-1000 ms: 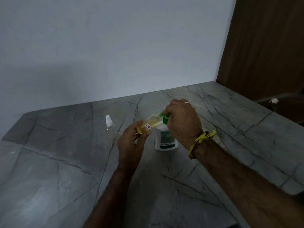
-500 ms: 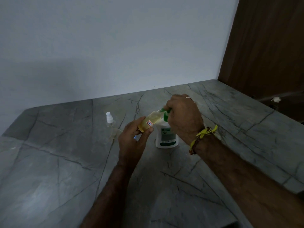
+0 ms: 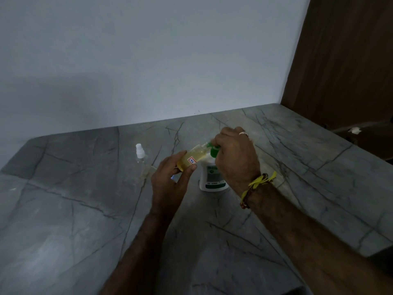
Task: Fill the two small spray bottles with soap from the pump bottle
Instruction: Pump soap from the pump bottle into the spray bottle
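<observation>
My left hand [image 3: 170, 184] holds a small clear bottle [image 3: 192, 158] of yellowish liquid, tilted with its open neck up against the green pump nozzle. The white pump bottle [image 3: 212, 179] with a green label stands on the grey stone counter [image 3: 85, 209]. My right hand [image 3: 236, 158] covers the green pump head [image 3: 214, 151], fingers curled over it. A second small clear spray bottle [image 3: 141, 160] with a white spray cap stands on the counter to the left, apart from both hands.
A white wall backs the counter. A brown wooden panel [image 3: 344, 60] rises at the right, with a dark ledge [image 3: 365, 133] and a scrap of white paper below it. The counter's right edge drops off at the lower right.
Both hands with the small bottle and pump head have stayed together at the pump bottle; the view shifted slightly. The bottle's angle is nearly the same.
</observation>
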